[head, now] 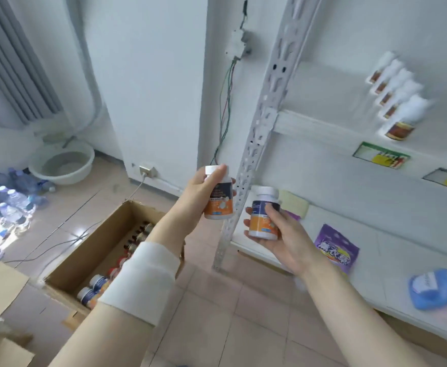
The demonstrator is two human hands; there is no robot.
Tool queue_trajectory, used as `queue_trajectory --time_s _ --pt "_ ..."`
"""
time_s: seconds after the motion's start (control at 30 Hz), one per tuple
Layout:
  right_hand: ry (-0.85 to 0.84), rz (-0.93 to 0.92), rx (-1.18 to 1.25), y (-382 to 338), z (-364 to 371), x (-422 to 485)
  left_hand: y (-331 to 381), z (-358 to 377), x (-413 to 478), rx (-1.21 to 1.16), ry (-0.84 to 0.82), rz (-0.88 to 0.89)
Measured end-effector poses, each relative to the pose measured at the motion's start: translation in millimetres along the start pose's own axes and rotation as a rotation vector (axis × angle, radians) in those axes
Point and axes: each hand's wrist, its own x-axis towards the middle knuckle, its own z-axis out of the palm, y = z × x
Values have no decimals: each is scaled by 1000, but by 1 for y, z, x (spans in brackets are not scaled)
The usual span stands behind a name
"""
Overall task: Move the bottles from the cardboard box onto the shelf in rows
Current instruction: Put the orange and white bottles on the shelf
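Your left forearm, with that white wrap (140, 276) round it, is the closest thing to the lens, and it reaches up over the cardboard box (84, 250) sitting open on the tiled floor. Your left hand (201, 192) has its fingers curled round a white-capped bottle (221, 201) with an orange and dark label. You're holding it upright in the air, just left of the shelf post (259, 123), the white perforated one.

Your right hand (283, 234) is grasping a second bottle (264, 215) of the same kind, cradled in the palm with the thumb across the label. It sits just right of the post and in front of the lower shelf board (376, 260). The two bottles are near each other but not touching, with the post between them from this angle.

Down in the box, more bottles (97, 286) lie along the right wall. The orange-label ones are at the near end and there are darker ones further back, though those are too small to make out.

The upper shelf board (323, 128) already has a row of white-topped bottles (397, 102) with brown labels, pretty blurry, running front to back. Price tags (381, 156) sit on its front edge. On the lower board you've got a pale yellow pad (295, 205), a purple pouch (336, 247) and a blue jug (437, 290) out near the right edge.

Off to the left, a white basin (63, 165) sits on the floor by the wall, with a bunch of water bottles (7, 202) near it.
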Motion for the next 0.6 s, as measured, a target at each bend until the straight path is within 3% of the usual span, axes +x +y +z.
queue_trajectory --time_s 0.37,0.6 --pt "108 -386 -62 -151 -171 -147 52 272 -6 142 -310 216" --pt "214 -551 -69 -234 -236 -172 93 381 27 247 -392 321"
